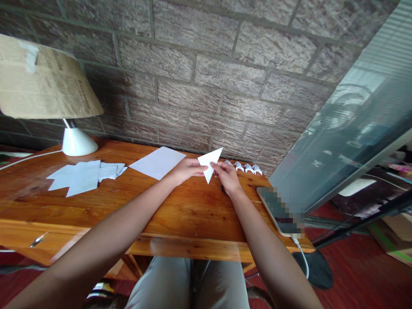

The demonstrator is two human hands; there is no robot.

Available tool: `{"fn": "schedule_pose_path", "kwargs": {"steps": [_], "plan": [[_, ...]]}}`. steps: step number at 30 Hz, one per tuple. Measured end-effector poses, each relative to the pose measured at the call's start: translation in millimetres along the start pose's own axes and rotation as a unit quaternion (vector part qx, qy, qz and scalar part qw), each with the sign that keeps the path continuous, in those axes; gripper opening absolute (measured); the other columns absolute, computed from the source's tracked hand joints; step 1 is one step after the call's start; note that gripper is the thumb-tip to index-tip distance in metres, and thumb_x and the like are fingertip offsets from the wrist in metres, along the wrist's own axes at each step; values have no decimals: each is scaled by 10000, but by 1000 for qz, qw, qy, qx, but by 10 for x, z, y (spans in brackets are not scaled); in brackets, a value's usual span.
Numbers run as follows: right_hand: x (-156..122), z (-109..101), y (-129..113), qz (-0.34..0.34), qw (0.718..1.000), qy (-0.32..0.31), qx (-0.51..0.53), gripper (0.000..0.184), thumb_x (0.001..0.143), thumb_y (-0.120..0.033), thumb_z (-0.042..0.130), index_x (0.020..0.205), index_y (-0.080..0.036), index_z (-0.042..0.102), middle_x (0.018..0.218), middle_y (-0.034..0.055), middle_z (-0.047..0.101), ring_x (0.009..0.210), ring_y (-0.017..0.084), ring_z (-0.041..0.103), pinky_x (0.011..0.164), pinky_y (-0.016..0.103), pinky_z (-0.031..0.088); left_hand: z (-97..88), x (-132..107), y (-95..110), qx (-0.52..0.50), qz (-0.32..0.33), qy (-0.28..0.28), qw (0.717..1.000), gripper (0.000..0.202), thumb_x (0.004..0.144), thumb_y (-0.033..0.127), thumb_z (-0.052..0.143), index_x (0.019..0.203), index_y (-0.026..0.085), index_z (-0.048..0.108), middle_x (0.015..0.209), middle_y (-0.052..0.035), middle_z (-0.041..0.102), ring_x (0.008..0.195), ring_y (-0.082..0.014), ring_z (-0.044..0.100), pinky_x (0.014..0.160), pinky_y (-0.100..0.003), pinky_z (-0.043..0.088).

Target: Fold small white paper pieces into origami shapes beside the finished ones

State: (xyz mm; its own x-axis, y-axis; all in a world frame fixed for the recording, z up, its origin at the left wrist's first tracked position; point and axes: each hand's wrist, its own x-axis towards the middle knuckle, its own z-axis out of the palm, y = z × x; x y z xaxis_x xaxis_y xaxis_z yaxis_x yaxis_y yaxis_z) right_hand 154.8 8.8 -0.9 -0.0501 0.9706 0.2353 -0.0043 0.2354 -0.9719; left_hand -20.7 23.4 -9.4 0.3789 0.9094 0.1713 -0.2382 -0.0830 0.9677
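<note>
Between my two hands, above the wooden table, is a piece of white paper (210, 157) folded into a triangle with one point down. My left hand (187, 170) pinches its left side, thumb in front. On the right side, my right hand (227, 175) grips it with thumb and fingers. A larger white sheet (157, 162) lies flat just left of my left hand. Behind my right hand stands a row of several small folded paper shapes (247, 168), partly hidden by that hand.
A lamp (79, 139) with a newsprint shade stands at the back left. Several loose white papers (85, 177) lie in front of it. A phone (280, 212) with a charging cable (303, 255) rests at the table's right edge. A brick wall (206, 94) borders the wooden table (189, 214).
</note>
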Motion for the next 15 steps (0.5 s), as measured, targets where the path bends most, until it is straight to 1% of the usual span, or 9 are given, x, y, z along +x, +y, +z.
{"fn": "schedule_pose_path", "kwargs": {"steps": [2, 4, 6, 7, 9, 12, 13, 15], "plan": [[-1, 14, -3, 0, 1000, 7, 13, 371, 601, -515, 779, 677, -174, 655, 653, 1, 604, 605, 106, 502, 538, 220, 395, 14, 6, -2, 4, 4, 12, 1000, 482, 588, 390, 847, 992, 150, 737, 1004, -125, 737, 942, -268, 682, 890, -439, 521], [3, 26, -3, -6, 1000, 10, 28, 363, 606, -509, 780, 669, -174, 655, 643, -1, 597, 598, 103, 495, 532, 219, 387, 23, 16, 11, -6, 16, 36, 999, 480, 571, 390, 855, 971, 149, 740, 999, -124, 738, 935, -266, 684, 886, -436, 523], [11, 31, 1, -13, 999, 15, 40, 352, 606, -499, 785, 653, -176, 652, 637, -2, 596, 592, 102, 494, 531, 224, 382, 25, 19, 27, -19, 24, 60, 998, 471, 552, 378, 865, 946, 152, 743, 981, -116, 742, 916, -253, 688, 886, -426, 524], [15, 29, 5, -16, 999, 20, 45, 349, 605, -497, 785, 646, -179, 649, 635, -2, 597, 590, 104, 496, 533, 229, 382, 25, 16, 33, -24, 24, 62, 997, 467, 544, 365, 871, 942, 157, 742, 978, -110, 742, 910, -245, 688, 890, -421, 523], [25, 20, 17, -21, 998, 31, 53, 345, 609, -499, 779, 628, -185, 637, 627, -5, 594, 583, 107, 499, 533, 238, 382, 31, -2, 35, -23, 10, 42, 999, 459, 536, 337, 877, 940, 166, 742, 974, -103, 743, 900, -230, 686, 896, -414, 520], [40, 2, 36, -21, 997, 43, 66, 347, 624, -509, 762, 617, -190, 626, 620, -7, 592, 573, 110, 498, 521, 243, 373, 65, -43, 20, 2, -37, -16, 999, 405, 577, 341, 856, 915, 146, 747, 934, -117, 742, 859, -221, 682, 881, -419, 522], [45, -2, 42, -21, 996, 47, 69, 347, 626, -512, 759, 624, -190, 628, 623, -6, 594, 573, 111, 498, 517, 243, 370, 79, -54, 15, 10, -43, -27, 999, 388, 599, 353, 842, 909, 139, 749, 916, -121, 741, 847, -219, 680, 873, -417, 523], [55, -6, 52, -20, 996, 57, 71, 348, 626, -518, 756, 652, -190, 640, 628, -6, 597, 568, 110, 492, 511, 242, 366, 104, -67, 8, 22, -36, -33, 999, 361, 627, 365, 822, 896, 136, 750, 891, -120, 739, 842, -216, 676, 862, -404, 522]]}}
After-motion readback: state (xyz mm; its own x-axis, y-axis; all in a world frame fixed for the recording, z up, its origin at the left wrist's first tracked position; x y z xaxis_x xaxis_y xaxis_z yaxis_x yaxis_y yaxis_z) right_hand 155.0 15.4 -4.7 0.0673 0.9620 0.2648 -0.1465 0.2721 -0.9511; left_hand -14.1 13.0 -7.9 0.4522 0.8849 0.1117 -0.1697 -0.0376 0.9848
